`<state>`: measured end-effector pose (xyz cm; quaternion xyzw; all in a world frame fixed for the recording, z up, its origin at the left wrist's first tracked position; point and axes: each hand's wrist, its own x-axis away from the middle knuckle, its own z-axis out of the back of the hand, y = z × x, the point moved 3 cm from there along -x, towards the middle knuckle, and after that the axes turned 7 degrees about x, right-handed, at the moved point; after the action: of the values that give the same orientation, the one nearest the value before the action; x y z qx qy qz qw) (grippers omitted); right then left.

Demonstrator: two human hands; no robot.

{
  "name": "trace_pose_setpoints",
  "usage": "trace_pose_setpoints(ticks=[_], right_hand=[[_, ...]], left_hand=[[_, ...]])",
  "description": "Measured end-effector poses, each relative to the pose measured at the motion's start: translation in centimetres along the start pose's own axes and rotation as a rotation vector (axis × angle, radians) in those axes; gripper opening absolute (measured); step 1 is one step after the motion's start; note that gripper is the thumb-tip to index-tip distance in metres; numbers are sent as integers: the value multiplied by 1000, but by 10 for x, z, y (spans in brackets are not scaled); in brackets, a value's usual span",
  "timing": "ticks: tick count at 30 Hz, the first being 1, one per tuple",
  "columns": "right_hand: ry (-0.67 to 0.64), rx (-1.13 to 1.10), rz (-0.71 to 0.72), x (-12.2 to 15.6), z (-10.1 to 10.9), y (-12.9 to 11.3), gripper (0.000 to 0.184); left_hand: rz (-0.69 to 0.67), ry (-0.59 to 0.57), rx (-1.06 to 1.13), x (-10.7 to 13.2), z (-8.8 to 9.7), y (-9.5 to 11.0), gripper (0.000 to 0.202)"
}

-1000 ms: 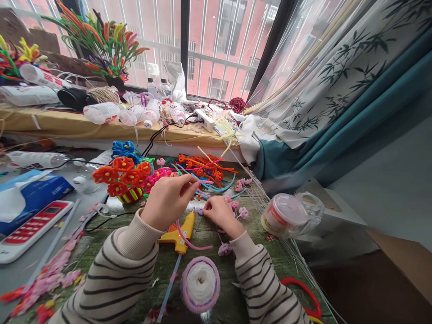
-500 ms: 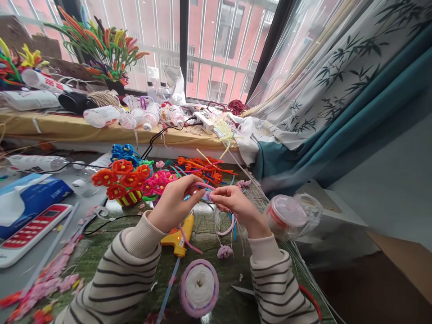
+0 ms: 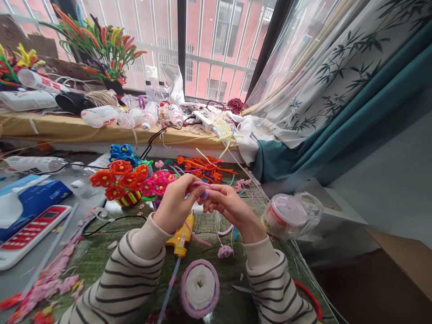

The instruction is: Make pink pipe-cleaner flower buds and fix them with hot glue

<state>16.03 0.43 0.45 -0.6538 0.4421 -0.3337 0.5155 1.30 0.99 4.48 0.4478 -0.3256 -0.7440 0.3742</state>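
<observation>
Two hands, the left hand (image 3: 177, 209) and right hand (image 3: 229, 208), press together, fingertips pinching a small lilac chenille bud (image 3: 204, 195) on a pink stem (image 3: 199, 183) above the worktop (image 3: 97, 252) centre, beside a hot glue gun (image 3: 180, 236); the join appears to call for a steady pinch.

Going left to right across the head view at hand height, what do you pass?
Blue tissue packet → orange pipe-cleaner flowers → magenta pipe-cleaner flowers → left hand → right hand → plastic-wrapped round tub
</observation>
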Motion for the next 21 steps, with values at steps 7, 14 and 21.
trace_pose_setpoints(ticks=[7,14,21], right_hand=[[171,134,187,7,-10,-19,25],[272,169,231,11,-7,-26,25],[223,218,323,10,-19,-27,41]], left_hand=[[41,82,58,2,2,7,19],[26,245,63,6,14,19,19],[107,161,286,7,11,24,13]])
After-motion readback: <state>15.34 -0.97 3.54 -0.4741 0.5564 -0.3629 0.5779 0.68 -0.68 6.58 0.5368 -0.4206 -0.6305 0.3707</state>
